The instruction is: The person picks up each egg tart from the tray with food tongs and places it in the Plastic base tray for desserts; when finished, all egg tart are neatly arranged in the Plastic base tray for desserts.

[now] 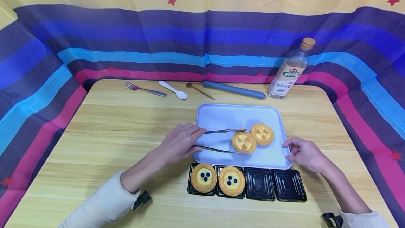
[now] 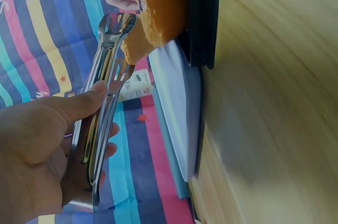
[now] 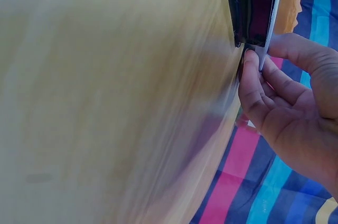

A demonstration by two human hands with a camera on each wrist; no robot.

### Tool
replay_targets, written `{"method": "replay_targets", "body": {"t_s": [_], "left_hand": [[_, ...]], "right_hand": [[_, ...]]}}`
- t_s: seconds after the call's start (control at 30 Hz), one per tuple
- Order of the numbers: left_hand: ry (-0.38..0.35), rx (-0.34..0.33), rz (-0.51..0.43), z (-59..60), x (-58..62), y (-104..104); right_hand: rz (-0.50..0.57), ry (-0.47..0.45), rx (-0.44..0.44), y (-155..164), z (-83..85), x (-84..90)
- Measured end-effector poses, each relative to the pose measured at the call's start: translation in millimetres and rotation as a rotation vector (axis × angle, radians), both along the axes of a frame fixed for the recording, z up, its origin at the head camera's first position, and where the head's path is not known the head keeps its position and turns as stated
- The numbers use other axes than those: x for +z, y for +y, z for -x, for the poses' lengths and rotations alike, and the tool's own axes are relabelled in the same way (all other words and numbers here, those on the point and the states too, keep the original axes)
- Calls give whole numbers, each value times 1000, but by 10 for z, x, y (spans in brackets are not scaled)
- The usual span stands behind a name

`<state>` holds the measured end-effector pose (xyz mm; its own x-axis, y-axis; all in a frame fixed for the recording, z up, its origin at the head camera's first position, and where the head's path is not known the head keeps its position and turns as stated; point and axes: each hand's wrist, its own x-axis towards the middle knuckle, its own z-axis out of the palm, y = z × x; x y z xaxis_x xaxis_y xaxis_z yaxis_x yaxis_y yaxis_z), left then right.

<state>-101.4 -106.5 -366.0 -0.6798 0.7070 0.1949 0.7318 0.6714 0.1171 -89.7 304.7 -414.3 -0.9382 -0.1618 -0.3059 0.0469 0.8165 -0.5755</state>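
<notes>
My left hand (image 1: 179,140) holds metal tongs (image 2: 110,49) over the pale blue tray (image 1: 221,115). Their two arms reach either side of a round tart (image 1: 244,143) topped with triangular pieces. A second tart (image 1: 262,134) of the same kind lies on the tray, up against the first one's upper right side. At the tray's right edge, my right hand (image 1: 305,154) pinches the rim between thumb and fingers (image 3: 252,84). Two tarts with dark berries, one at the left (image 1: 204,178) and one beside it (image 1: 231,181), sit in black plastic compartments in front of the tray.
Two more black compartments (image 1: 260,184) continue the row rightward, with nothing in them. Along the table's back lie a fork (image 1: 145,89), white spoon (image 1: 173,89), thin stick with a reddish round end (image 1: 202,91) and blue rod (image 1: 234,89). A clear labelled bottle (image 1: 287,73) stands back right.
</notes>
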Motion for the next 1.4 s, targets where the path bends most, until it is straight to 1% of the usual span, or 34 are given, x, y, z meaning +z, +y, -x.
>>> {"method": "replay_targets", "body": {"t_s": [0.27, 0.5, 0.73, 0.9, 1.17, 1.4], "left_hand": [[-33, -38, -1, -107, 49, 68], [-32, -69, -7, -190, 76, 136], [-79, -98, 9, -292, 100, 208], [-74, -133, 40, -363, 115, 255], [-79, -156, 80, -436, 88, 304], [-55, -172, 111, -476, 60, 328]], "right_hand": [[3, 17, 4, -5, -9, -16], [3, 39, 12, -5, -9, -17], [11, 40, 17, 1, -5, -21], [14, 38, 17, 3, -2, -18], [12, 34, 15, 4, 1, -17], [15, 22, 7, 7, 0, -5]]}}
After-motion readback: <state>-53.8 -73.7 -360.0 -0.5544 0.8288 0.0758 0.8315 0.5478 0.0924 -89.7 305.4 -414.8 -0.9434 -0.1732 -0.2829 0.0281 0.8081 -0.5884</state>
